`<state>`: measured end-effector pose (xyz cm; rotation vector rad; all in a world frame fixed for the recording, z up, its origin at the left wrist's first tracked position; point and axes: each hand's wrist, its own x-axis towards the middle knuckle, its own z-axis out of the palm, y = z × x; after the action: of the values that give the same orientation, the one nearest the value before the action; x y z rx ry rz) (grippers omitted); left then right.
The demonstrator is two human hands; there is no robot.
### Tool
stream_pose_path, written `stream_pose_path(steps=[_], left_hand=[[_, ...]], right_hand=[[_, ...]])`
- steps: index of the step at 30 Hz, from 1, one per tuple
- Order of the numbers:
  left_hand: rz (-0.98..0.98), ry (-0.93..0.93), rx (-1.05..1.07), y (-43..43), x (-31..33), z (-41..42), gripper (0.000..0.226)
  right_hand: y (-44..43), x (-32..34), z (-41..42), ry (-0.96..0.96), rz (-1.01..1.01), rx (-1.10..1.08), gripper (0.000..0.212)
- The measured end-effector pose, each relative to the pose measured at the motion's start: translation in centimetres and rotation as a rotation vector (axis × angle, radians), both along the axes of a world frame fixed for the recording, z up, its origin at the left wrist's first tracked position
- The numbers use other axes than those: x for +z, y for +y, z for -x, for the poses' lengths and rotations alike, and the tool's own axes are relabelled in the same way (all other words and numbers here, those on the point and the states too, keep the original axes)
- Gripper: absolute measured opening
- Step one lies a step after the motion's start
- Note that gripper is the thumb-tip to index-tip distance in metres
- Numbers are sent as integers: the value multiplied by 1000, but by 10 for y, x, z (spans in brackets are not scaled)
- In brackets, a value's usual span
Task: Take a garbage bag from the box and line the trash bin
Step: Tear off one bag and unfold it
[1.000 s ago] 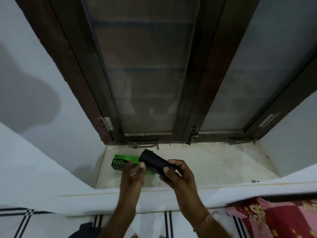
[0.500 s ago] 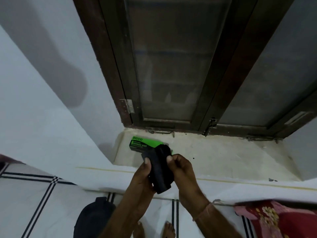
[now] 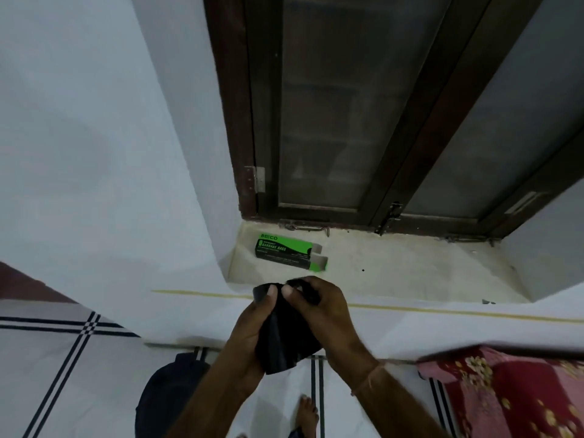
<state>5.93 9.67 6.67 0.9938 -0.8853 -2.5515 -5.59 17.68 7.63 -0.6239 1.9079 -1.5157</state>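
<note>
A black roll of garbage bags (image 3: 284, 339) hangs between both hands over the floor below the sill. My left hand (image 3: 252, 324) grips its left side, thumb on the top edge. My right hand (image 3: 322, 308) pinches the top from the right, fingers curled over the plastic. The green and black garbage bag box (image 3: 289, 254) lies on the window sill (image 3: 395, 273) beyond my hands, its right end flaps open. A dark round bin (image 3: 170, 396) stands on the floor at lower left, partly hidden by my left forearm.
A dark wooden window frame (image 3: 404, 159) rises behind the sill. White walls flank it. A red flowered cloth (image 3: 512, 393) lies at lower right. My bare foot (image 3: 306, 412) is on the striped white floor tiles.
The view has shifted so the box sits clear of my hands. The black roll has dropped lower and nearer to me, turned upright, with both hands working at its top edge.
</note>
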Motion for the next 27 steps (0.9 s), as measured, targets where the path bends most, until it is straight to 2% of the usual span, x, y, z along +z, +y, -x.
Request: stream_pose_path(steps=[2,4,6,8,9,11,14,16,19,22,26,27], left_hand=[[-4,25,-20,-2,3,-17,63],[26,24,-32,-5,2,-34,59],[49,11,-45,-7,0,-48,56],[50,20,-78,-7,-1,-60,55],[50,22,-86,-7,0,-65,52],[54,38,-108,-4,5,-73,46],[46,42,-123,-2,7,-85,48],[47,45,-109,-3,7,-91,53],[40,69,-88,-4,7,-98,61],[99,45,-82,-6,9,-102,49],[120,25,-6,-12,14,-109,44],[112,27,-3,-13,15,-110,43]], right_hand=[[-4,-5,-13,58,-3,-66,36],[-5,-5,-25,-32,18,-129,42],[-3,-7,-31,-127,16,-185,36],[-1,-8,-38,-135,6,-239,25],[-1,-7,-44,-137,12,-262,27],[0,-3,-55,-181,45,-275,37],[10,9,-75,-306,60,-186,35],[15,14,-85,-227,27,-59,41],[13,6,-92,61,-80,-24,40],[9,-2,-91,41,-50,-98,38],[-1,-3,-84,5,-33,-171,21],[-5,-1,-86,-23,-13,-180,23]])
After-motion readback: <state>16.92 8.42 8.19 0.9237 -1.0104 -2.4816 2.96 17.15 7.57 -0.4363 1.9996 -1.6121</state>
